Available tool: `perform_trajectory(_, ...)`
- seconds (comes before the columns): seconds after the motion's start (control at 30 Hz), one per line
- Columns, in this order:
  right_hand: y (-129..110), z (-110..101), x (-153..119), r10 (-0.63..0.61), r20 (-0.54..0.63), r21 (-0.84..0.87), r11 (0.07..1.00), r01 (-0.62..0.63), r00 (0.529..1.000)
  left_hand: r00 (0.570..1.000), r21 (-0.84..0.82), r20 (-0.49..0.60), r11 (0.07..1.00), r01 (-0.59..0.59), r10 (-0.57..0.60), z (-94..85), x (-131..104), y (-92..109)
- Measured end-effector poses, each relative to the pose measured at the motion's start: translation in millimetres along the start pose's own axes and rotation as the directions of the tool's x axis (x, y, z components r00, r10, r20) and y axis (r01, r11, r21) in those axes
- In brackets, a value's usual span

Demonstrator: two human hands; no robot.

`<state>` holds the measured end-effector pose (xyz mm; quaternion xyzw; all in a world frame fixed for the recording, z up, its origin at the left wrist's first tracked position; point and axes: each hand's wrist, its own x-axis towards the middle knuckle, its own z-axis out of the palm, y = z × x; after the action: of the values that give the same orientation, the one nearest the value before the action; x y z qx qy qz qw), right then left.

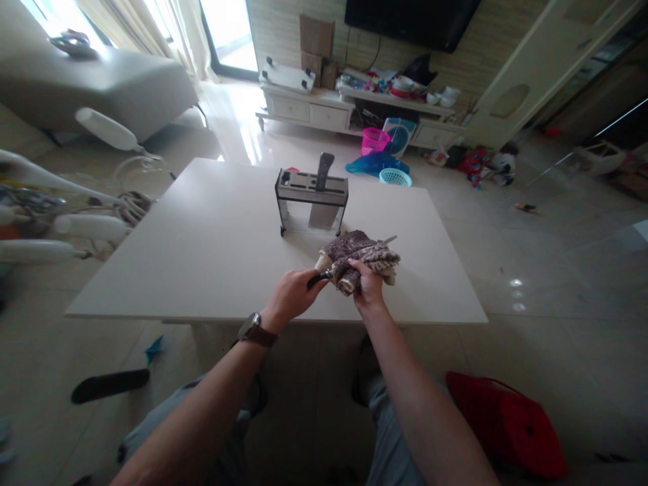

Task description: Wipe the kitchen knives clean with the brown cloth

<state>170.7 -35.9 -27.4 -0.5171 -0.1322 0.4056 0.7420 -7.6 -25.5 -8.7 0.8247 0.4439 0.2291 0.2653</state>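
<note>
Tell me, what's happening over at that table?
A person at the white table grips what looks like a knife by its black handle with their left hand. Their right hand holds a bunched brown-and-beige cloth around the blade, and the tip pokes out the far side. Just beyond, a rack stands on the table with one bigger knife in it, handle up.

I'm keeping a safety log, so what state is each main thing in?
Left grip: closed on knife
Right grip: closed on cloth
Knife: partly wrapped, tip exposed
Cloth: bunched around knife
Knife block: upright
Cleaver: slotted in knife block, handle up
Watch: strapped on left wrist
Television: screen dark
</note>
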Motion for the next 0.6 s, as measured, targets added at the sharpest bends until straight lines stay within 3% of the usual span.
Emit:
perform_trajectory(0.33, -32, -19, 35, 0.044, -0.199, 0.129, 0.991, -0.018, 0.979, 0.998, 0.006, 0.045, 0.999, -0.037, 0.037, -4.1, -2, -1)
perform_trajectory(0.47, -39, -30, 48, 0.034, -0.336, 0.127, 0.992, 0.009, 0.941, 0.997, 0.005, 0.07, 1.0, -0.027, 0.027, -5.3, -3, -2)
perform_trajectory(0.6, -38, -30, 46, 0.112, -0.269, 0.135, 0.988, -0.078, 0.957, 0.996, -0.009, 0.091, 1.0, -0.01, 0.01, -5.2, -3, 0)
